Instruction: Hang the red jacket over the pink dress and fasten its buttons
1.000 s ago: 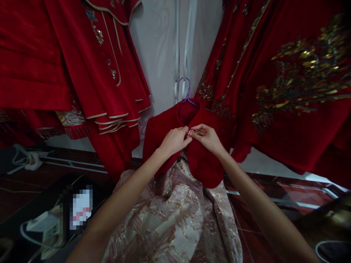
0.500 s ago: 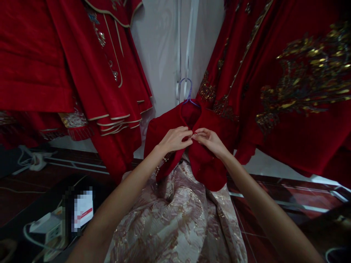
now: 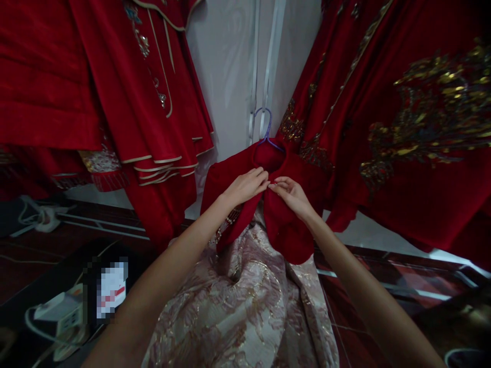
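Observation:
A short red velvet jacket [image 3: 286, 225] hangs on a purple hanger [image 3: 267, 130] in front of a white wall. Under it spreads a pale pink and gold brocade skirt [image 3: 245, 306]. My left hand [image 3: 245, 186] pinches the jacket's left front edge near the collar. Facing it, my right hand [image 3: 292, 194] pinches the right front edge. The fingertips of both hands meet at the jacket's opening, closed on the cloth. A small fastening there is too small to make out.
Red embroidered robes hang at the left [image 3: 115, 102] and right [image 3: 402, 128], close on both sides. White ribbons [image 3: 264, 61] run down the wall. A white power strip with cables [image 3: 65, 319] lies at the lower left on a dark surface. The floor is dark red tile [image 3: 383, 276].
Both hands have shifted slightly up and right along the jacket's opening, still pinching its two front edges together. The view has drifted a little.

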{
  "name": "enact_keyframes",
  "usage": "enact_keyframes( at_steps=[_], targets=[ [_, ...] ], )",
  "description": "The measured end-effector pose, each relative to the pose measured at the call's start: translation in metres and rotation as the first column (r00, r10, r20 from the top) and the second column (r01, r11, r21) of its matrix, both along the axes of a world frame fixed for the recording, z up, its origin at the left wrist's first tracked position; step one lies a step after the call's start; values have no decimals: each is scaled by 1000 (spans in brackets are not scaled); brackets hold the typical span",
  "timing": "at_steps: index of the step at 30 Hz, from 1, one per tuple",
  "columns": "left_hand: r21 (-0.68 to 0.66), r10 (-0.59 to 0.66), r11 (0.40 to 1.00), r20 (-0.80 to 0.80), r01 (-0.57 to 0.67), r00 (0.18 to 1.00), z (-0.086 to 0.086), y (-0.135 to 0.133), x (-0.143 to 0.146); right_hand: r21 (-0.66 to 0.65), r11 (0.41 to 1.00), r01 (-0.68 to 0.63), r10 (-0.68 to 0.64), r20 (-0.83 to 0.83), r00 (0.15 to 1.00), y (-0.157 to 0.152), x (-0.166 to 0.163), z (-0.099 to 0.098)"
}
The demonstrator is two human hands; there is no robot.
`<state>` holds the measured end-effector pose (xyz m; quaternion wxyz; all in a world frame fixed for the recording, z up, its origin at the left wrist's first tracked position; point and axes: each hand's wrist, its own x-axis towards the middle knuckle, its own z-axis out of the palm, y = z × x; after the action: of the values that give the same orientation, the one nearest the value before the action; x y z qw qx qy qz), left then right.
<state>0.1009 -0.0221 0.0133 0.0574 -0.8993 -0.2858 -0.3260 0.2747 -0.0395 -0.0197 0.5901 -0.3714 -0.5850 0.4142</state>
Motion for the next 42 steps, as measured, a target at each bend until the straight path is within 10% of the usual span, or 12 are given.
enact_keyframes(
  at_steps=[8, 12, 18, 23, 26, 29, 37, 42],
  targets=[
    [-311, 128, 948, 579, 72, 805, -46, -8, 24, 125, 992, 6, -13, 58, 998, -10, 1, -17],
    [-507, 218, 797, 748, 329, 627, -75, -24, 33, 58, 998, -2, -10, 195, 981, -33, 22, -35],
    [-662, 230, 606, 677, 441, 699, -94, -30, 35, -80, 995, 66, -52, 164, 985, -66, 34, -27],
    [-594, 245, 708, 713, 381, 657, -100, -31, 31, -180, 965, -191, 164, -158, 974, -82, 13, -25],
    [-488, 356, 863, 767, 126, 535, -101, -33, 13, -156, 950, -271, 232, -229, 945, -82, 6, -37],
    [-451, 449, 887, 798, -97, 402, -104, -30, -12, -127, 953, -274, 257, -137, 957, -75, 0, -44],
    [-555, 527, 832, 784, -10, 330, -127, -7, -32, 19, 998, -60, 56, 177, 983, -20, -39, -51],
    [-520, 463, 805, 852, 286, 246, -125, -6, -35, 139, 990, 24, -72, 350, 934, 2, -51, -60]
  ],
)
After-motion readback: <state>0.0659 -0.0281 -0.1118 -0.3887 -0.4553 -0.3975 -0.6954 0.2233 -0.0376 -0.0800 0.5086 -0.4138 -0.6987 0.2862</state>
